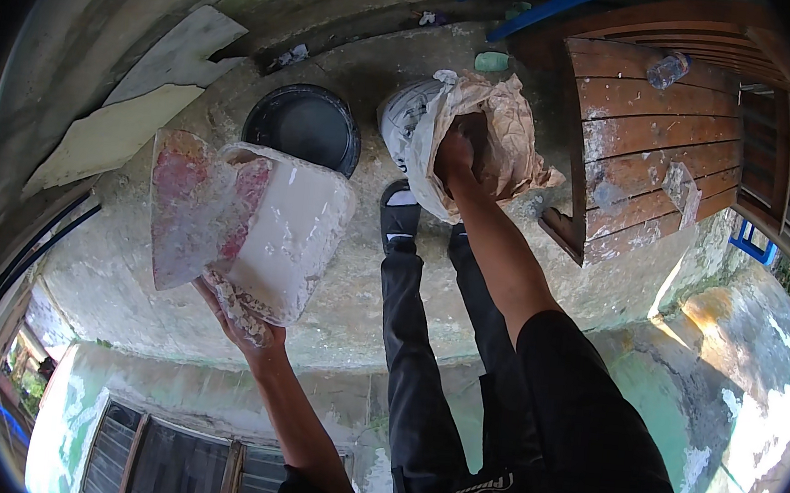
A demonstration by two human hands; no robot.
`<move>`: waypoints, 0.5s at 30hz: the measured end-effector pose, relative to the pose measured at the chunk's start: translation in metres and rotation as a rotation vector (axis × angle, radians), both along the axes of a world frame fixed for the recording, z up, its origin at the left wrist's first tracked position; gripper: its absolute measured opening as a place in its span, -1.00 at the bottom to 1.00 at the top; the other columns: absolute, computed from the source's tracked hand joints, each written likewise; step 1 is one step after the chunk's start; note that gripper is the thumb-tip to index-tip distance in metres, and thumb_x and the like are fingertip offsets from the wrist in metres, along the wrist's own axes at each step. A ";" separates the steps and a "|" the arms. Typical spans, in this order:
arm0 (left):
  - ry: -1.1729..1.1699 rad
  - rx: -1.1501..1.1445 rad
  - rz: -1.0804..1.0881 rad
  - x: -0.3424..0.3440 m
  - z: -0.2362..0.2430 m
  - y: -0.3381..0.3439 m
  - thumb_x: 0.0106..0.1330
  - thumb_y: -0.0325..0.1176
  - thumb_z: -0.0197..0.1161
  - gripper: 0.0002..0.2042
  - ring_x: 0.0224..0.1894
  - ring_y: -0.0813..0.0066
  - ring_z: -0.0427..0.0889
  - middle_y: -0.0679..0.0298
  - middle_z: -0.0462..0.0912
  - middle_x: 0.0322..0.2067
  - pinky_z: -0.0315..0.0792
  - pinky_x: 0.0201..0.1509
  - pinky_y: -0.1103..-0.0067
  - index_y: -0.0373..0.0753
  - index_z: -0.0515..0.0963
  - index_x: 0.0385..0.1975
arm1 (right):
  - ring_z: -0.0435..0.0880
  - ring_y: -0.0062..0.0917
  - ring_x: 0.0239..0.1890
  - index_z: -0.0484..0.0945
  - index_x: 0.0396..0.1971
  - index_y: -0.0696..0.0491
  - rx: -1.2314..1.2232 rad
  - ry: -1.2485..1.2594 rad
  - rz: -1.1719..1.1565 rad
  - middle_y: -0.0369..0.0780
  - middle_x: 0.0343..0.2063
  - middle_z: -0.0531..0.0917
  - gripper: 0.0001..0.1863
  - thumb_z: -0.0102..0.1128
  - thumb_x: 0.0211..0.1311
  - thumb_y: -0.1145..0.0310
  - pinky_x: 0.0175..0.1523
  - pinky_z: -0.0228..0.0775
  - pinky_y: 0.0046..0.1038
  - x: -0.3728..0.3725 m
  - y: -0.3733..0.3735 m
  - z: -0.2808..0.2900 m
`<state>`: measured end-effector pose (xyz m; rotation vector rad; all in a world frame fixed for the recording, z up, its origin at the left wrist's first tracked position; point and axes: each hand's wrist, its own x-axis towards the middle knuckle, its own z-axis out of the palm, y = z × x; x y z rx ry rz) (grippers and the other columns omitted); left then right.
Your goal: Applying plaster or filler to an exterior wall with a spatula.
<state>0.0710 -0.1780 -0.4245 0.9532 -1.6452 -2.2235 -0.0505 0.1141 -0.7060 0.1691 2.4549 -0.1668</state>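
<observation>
My left hand (251, 330) is closed around a plaster-crusted handle (238, 306) at the near edge of a shallow white tray (326, 231). Smooth white paste coats the tray's inside. A flat, pink-stained sheet (181, 204), smeared with white, sticks up over the tray's left side; whether the handle belongs to it or to the tray, I cannot tell. My right hand (458, 151) reaches into the mouth of a crumpled brown paper sack (509, 130). Its fingers are hidden inside, so their grip does not show.
Behind the tray sits a round black basin (302, 126). A wooden slatted bench (659, 129), spattered white, stands right of the sack, bearing a plastic bottle (669, 70) and a clear plastic piece (680, 192). Broken pale boards (114, 133) lean at the left wall.
</observation>
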 end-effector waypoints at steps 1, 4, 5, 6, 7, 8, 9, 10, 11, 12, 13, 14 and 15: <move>0.013 0.000 -0.014 0.004 0.000 -0.007 0.40 -0.05 -0.09 -0.34 0.31 0.19 0.20 0.21 0.02 0.35 0.16 0.35 0.18 0.01 -0.23 0.40 | 0.68 -0.28 -0.19 0.60 -0.27 0.06 -0.025 -0.052 -0.024 -0.06 -0.32 0.66 -0.80 0.04 0.17 0.35 -0.16 0.57 -0.32 0.001 -0.010 0.010; -0.013 -0.014 -0.037 0.000 0.007 -0.013 0.40 -0.06 -0.08 -0.33 0.31 0.18 0.20 0.20 0.01 0.36 0.18 0.34 0.17 0.02 -0.24 0.40 | 0.68 -0.25 -0.19 0.60 -0.29 0.07 -0.073 0.063 0.097 -0.02 -0.31 0.66 -0.78 -0.02 0.19 0.36 -0.13 0.56 -0.30 0.011 -0.012 -0.015; -0.040 -0.025 -0.042 -0.005 0.008 -0.010 0.40 -0.06 -0.08 -0.33 0.31 0.17 0.21 0.19 0.01 0.36 0.19 0.34 0.17 0.02 -0.24 0.40 | 0.68 -0.25 -0.19 0.60 -0.29 0.07 -0.061 0.067 0.091 -0.02 -0.31 0.66 -0.78 -0.02 0.19 0.36 -0.13 0.56 -0.30 0.012 -0.003 -0.031; -0.026 0.004 -0.048 -0.009 0.002 -0.003 0.40 -0.06 -0.08 -0.33 0.31 0.17 0.21 0.19 0.01 0.36 0.19 0.34 0.17 0.02 -0.24 0.40 | 0.66 -0.19 -0.19 0.60 -0.26 0.06 -0.132 0.092 0.026 -0.02 -0.27 0.65 -0.75 0.05 0.14 0.28 -0.10 0.53 -0.27 0.009 0.019 -0.049; -0.020 -0.011 -0.071 -0.009 -0.002 -0.004 0.40 -0.06 -0.08 -0.33 0.30 0.17 0.21 0.19 0.02 0.36 0.20 0.33 0.16 0.02 -0.24 0.40 | 0.65 -0.13 -0.19 0.59 -0.23 0.05 -0.222 0.112 -0.040 -0.03 -0.22 0.63 -0.69 0.12 0.08 0.21 -0.07 0.51 -0.24 0.008 0.027 -0.059; -0.037 -0.060 -0.094 -0.004 -0.003 -0.012 0.40 -0.06 -0.08 -0.33 0.30 0.16 0.22 0.19 0.02 0.36 0.21 0.32 0.16 0.03 -0.24 0.40 | 0.65 -0.13 -0.19 0.59 -0.23 0.05 -0.246 0.095 -0.050 -0.03 -0.22 0.63 -0.69 0.12 0.08 0.21 -0.07 0.51 -0.24 0.021 0.014 -0.073; -0.046 -0.091 -0.099 -0.004 0.003 -0.021 0.40 -0.06 -0.08 -0.33 0.30 0.16 0.22 0.19 0.02 0.36 0.21 0.32 0.16 0.03 -0.24 0.40 | 0.63 -0.14 -0.15 0.57 -0.18 0.04 -0.253 0.060 0.130 -0.03 -0.20 0.62 -0.68 0.05 0.13 0.20 -0.03 0.48 -0.24 0.027 -0.007 -0.079; -0.063 -0.090 -0.071 -0.006 0.005 -0.020 0.40 -0.08 -0.08 -0.34 0.30 0.16 0.22 0.19 0.03 0.35 0.22 0.32 0.16 0.02 -0.23 0.40 | 0.60 -0.14 -0.10 0.56 -0.14 0.03 -0.238 0.029 0.307 -0.03 -0.17 0.62 -0.66 -0.02 0.18 0.20 0.02 0.45 -0.25 0.036 -0.008 -0.098; -0.083 -0.094 -0.045 -0.008 0.008 -0.020 0.41 -0.09 -0.09 -0.35 0.29 0.16 0.23 0.19 0.04 0.35 0.22 0.32 0.17 0.02 -0.22 0.40 | 0.60 -0.14 -0.10 0.56 -0.14 0.03 -0.254 0.024 0.295 -0.03 -0.17 0.62 -0.66 -0.02 0.18 0.20 0.02 0.45 -0.25 0.048 -0.013 -0.118; -0.075 -0.063 -0.053 -0.015 0.004 -0.008 0.41 -0.09 -0.09 -0.35 0.29 0.16 0.23 0.19 0.04 0.35 0.22 0.32 0.17 0.02 -0.22 0.40 | 0.58 -0.20 -0.09 0.52 -0.10 0.05 -0.441 -0.074 0.044 -0.06 -0.16 0.60 -0.64 -0.11 0.24 0.18 0.04 0.42 -0.30 0.053 0.010 -0.145; -0.102 -0.053 -0.059 -0.025 0.006 0.005 0.37 -0.01 -0.06 -0.29 0.31 0.15 0.19 0.16 0.04 0.34 0.15 0.34 0.17 -0.01 -0.25 0.40 | 0.56 -0.25 -0.08 0.48 -0.07 0.06 -0.628 -0.158 -0.212 -0.08 -0.15 0.59 -0.62 -0.19 0.29 0.16 0.06 0.38 -0.35 0.054 0.030 -0.168; -0.114 -0.049 -0.059 -0.036 0.014 0.011 0.34 0.07 -0.04 -0.23 0.33 0.13 0.14 0.13 0.04 0.33 0.08 0.37 0.17 -0.03 -0.28 0.40 | 0.53 -0.31 -0.07 0.45 -0.04 0.08 -0.823 -0.224 -0.457 -0.10 -0.14 0.57 -0.59 -0.28 0.35 0.14 0.08 0.34 -0.40 0.046 0.045 -0.182; -0.097 -0.008 -0.067 -0.038 0.009 0.021 0.34 0.07 -0.04 -0.23 0.33 0.13 0.14 0.13 0.04 0.33 0.08 0.37 0.17 -0.03 -0.28 0.40 | 0.51 -0.36 -0.06 0.41 -0.01 0.09 -0.998 -0.287 -0.715 -0.13 -0.13 0.55 -0.56 -0.37 0.41 0.12 0.11 0.30 -0.45 0.042 0.075 -0.198</move>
